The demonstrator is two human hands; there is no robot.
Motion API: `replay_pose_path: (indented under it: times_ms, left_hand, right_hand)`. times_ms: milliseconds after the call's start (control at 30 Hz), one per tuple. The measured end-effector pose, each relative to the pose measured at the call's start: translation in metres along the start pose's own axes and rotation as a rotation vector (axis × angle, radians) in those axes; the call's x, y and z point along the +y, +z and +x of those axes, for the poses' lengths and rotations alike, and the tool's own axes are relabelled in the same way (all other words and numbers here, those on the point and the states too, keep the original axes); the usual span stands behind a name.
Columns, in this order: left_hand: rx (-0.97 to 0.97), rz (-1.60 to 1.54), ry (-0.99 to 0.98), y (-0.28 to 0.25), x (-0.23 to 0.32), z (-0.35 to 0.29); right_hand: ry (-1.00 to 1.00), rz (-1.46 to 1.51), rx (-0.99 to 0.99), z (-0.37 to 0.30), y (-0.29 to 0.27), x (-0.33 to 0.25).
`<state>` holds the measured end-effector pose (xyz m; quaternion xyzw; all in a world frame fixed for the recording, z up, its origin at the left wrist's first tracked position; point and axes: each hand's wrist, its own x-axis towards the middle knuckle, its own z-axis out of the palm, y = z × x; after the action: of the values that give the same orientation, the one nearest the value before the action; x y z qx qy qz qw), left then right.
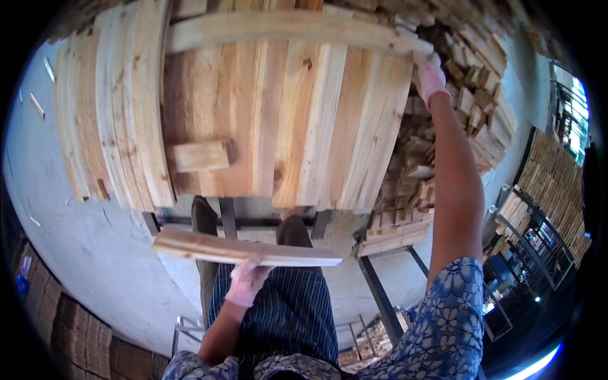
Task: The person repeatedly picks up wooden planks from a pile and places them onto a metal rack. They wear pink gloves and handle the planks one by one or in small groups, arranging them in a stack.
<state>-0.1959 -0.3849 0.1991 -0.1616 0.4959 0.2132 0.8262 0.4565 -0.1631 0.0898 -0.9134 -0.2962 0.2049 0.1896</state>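
Observation:
My left hand (247,280), in a pinkish-white glove, is closed around the middle of a short wooden plank (285,253). It holds this plank level in front of my striped apron, off the near edge of the boards. My right arm reaches far forward and right. The gloved right hand (429,75) grips the right end of a long wooden plank (285,26), which lies crosswise over the far part of a row of side-by-side boards (297,126). Its fingers are partly hidden and slightly blurred. A small wood block (199,156) rests on the row's left part.
Long boards (120,107) are stacked higher at the left. A large heap of short wood offcuts (468,107) stands at the right on a metal frame (380,297). Farther right are a wood stack (551,183) and racks. Brown stacks (76,335) stand at the lower left.

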Motion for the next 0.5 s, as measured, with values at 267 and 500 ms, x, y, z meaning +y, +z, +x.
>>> replay_pose_path:
  times_ms: [267, 500]
  left_hand:
    - [-0.089, -0.22, -0.071, 0.021, -0.03, 0.152]
    - [-0.109, -0.281, 0.034, 0.041, -0.038, 0.148]
  right_hand:
    - [-0.007, 0.92, -0.226, -0.035, 0.034, -0.028]
    - [-0.457, -0.715, -0.117, -0.131, 0.006, 0.069]
